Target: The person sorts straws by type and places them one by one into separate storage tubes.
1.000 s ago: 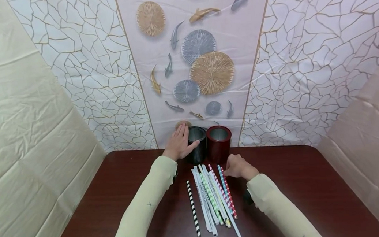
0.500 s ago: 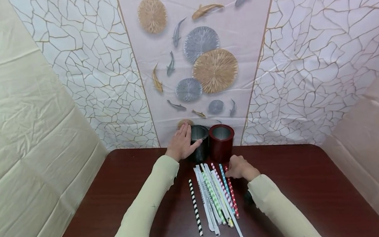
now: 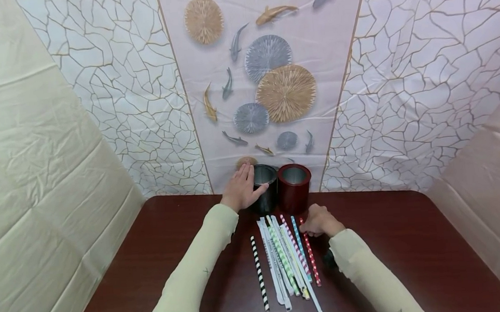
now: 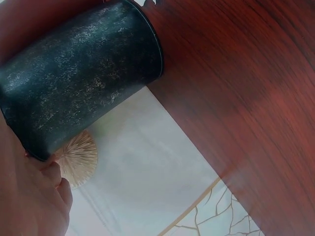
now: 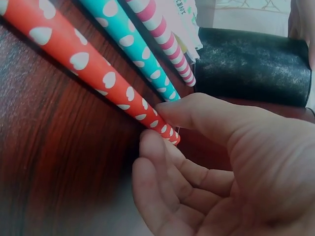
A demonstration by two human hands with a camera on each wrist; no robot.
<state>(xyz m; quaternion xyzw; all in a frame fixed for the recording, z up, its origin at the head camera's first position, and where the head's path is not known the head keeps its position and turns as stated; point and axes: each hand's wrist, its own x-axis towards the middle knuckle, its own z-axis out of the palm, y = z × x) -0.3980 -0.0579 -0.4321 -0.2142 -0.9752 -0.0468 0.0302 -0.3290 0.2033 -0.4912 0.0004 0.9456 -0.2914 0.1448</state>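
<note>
Two cups at frame centre: one black cup (image 3: pixel 264 188), one dark red cup (image 3: pixel 294 187). Straws below them, lower centre of the head view: one black-and-white striped straw (image 3: pixel 259 273), one green patterned straw (image 3: pixel 282 257), one pink-striped straw (image 3: pixel 294 246), one teal dotted straw (image 3: pixel 299 242), one red straw with white hearts (image 3: pixel 311 260). White wrapped straws (image 3: pixel 273 265) overlap; exact count unclear, roughly four. Two hands: left hand (image 3: pixel 240 191), right hand (image 3: pixel 320 220). One table (image 3: pixel 413 251).
</note>
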